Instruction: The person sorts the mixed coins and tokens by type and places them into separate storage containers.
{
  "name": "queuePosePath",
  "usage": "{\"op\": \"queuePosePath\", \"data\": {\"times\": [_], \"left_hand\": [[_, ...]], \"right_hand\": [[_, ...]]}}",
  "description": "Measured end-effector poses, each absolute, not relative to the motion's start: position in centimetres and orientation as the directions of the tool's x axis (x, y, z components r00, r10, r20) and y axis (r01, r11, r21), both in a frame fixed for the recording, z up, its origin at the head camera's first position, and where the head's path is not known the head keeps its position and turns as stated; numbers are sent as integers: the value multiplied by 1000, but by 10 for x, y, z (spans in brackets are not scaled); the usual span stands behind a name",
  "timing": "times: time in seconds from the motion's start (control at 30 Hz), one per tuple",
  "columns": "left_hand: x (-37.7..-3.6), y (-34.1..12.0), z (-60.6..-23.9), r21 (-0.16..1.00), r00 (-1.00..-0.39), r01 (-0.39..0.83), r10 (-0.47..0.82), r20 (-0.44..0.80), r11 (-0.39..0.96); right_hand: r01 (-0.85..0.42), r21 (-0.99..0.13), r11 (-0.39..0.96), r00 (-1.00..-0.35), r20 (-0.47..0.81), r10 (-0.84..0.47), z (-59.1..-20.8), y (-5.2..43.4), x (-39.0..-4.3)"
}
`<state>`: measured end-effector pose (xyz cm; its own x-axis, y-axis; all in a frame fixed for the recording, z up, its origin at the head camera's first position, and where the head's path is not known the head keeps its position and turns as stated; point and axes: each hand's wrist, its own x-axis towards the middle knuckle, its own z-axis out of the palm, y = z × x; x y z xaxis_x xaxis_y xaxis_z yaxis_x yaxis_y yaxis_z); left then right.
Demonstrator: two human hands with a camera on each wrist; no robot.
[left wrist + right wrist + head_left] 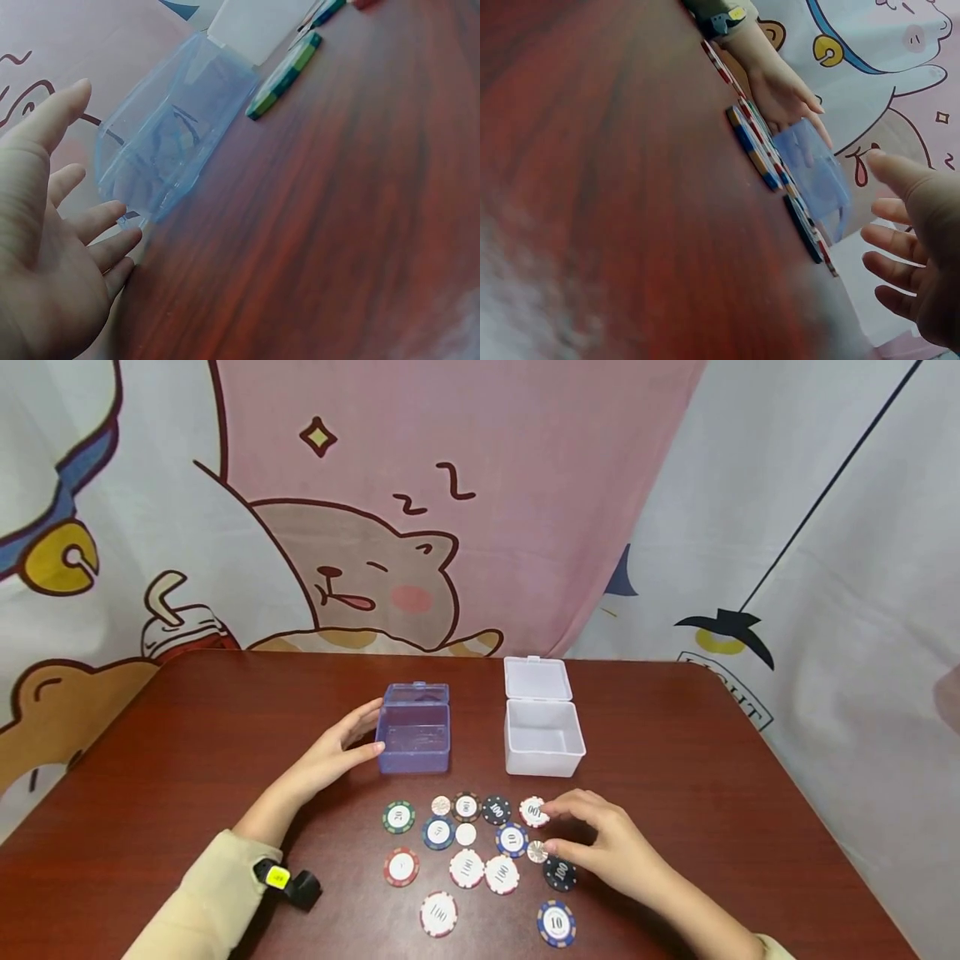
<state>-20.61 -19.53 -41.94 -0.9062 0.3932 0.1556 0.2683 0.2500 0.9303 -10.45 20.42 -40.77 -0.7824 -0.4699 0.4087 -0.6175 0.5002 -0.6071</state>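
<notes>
Poker chips (467,868) lie flat and scattered on the brown tabletop (667,727) between your forearms, most with narrow gaps around them. Just beyond, your blue box (414,762) stands left and the white box (542,764) right, lids raised at the back, with a strip of wood separating their walls.

Your left hand (337,752) is spread along the blue box's left side, fingers extended, thumb at the front corner; you cannot tell whether they press it. From that hand, wood runs a good way to the left edge. Your right hand (600,839) is loosely bent with a gap between thumb and fingers, gripping nothing: the index fingertip meets the rim of a red-and-white chip (532,812), the thumb just beside a small pale chip (536,852). Rightward, the table's edge lies well apart. Printed cloth (360,556) hangs behind the far edge.
</notes>
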Motion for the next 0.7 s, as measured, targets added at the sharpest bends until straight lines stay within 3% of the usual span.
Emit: {"op": "queuePosePath", "data": {"times": [0.7], "left_hand": [[-209,-194,-422,917,-895,274,426,134,288]], "right_hand": [[-608,-627,488,-784,377,-493,-426,201,-103]]}}
